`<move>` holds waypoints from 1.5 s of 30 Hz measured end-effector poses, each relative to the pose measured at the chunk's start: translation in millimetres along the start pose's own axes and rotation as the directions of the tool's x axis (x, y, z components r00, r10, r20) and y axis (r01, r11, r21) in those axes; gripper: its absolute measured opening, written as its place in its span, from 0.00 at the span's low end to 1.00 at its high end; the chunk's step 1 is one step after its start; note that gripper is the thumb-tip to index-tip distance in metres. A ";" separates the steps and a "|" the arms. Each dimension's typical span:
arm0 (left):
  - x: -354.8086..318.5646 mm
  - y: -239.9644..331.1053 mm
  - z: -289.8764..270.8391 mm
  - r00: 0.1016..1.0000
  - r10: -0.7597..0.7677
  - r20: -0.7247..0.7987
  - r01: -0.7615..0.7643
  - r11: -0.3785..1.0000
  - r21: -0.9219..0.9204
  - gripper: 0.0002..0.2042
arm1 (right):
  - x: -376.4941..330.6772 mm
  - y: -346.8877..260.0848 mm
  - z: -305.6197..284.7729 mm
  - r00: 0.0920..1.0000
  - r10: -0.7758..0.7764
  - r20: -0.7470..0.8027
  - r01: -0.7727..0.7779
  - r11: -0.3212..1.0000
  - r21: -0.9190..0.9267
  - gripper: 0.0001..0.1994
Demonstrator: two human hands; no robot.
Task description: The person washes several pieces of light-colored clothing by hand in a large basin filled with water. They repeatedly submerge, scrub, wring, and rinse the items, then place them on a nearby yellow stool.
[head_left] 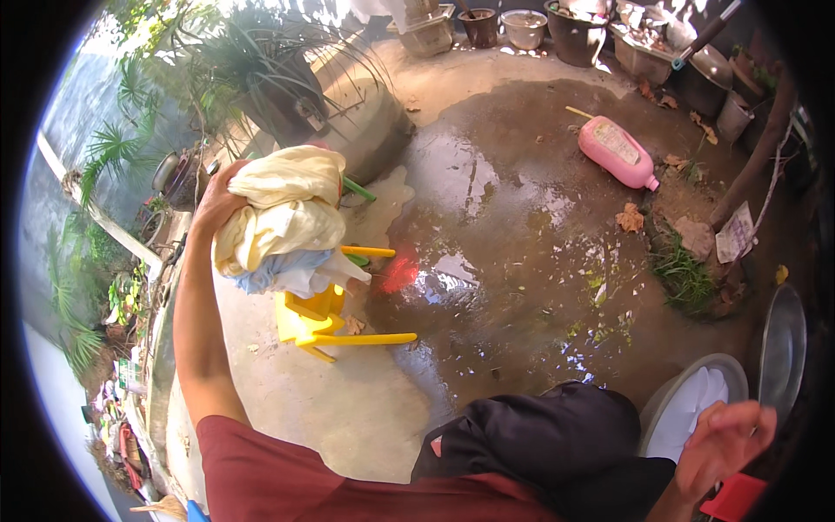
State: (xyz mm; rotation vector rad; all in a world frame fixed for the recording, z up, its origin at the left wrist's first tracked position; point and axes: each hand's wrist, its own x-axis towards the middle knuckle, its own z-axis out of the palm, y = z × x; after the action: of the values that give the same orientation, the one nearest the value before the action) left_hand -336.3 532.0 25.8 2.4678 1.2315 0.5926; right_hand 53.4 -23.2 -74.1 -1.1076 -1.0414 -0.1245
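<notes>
My left hand point(217, 202) is raised at the left and grips a bundle of wet cloth point(283, 222), pale yellow on top with light blue and white folds beneath. My right hand point(724, 439) hangs at the lower right with its fingers apart and nothing in them, just above a round basin point(738, 372) that holds white cloth point(691, 411). A dark garment point(544, 435) lies over my lap between the two arms.
A yellow plastic stool point(323, 324) lies tipped on the wet concrete floor below the bundle. A pink bottle point(617, 153) lies on its side at the upper right. Pots and buckets point(576, 33) line the far edge. Potted plants point(261, 74) stand at the upper left.
</notes>
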 end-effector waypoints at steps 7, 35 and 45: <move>61.0 -11.9 41.0 0.948 -0.224 0.226 0.014 0.739 0.673 0.33 | -15.2 51.6 -10.9 0.937 0.339 -0.083 -0.345 0.935 -0.084 0.20; 100.0 -69.5 87.9 0.824 -0.340 0.452 0.004 0.803 0.597 0.28 | -34.0 54.2 0.2 0.764 0.626 -0.156 -0.634 0.774 0.000 0.03; 49.7 -100.9 40.0 0.852 -0.126 0.509 -0.026 0.960 0.280 0.31 | -38.6 67.8 -11.0 0.683 0.710 -0.173 -0.703 0.703 0.112 0.03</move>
State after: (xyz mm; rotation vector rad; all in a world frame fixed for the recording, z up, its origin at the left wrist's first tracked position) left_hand -357.9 626.6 -43.6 2.5496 1.2004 -0.2897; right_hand 76.7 -13.6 -148.8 -1.3649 -0.3648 0.4034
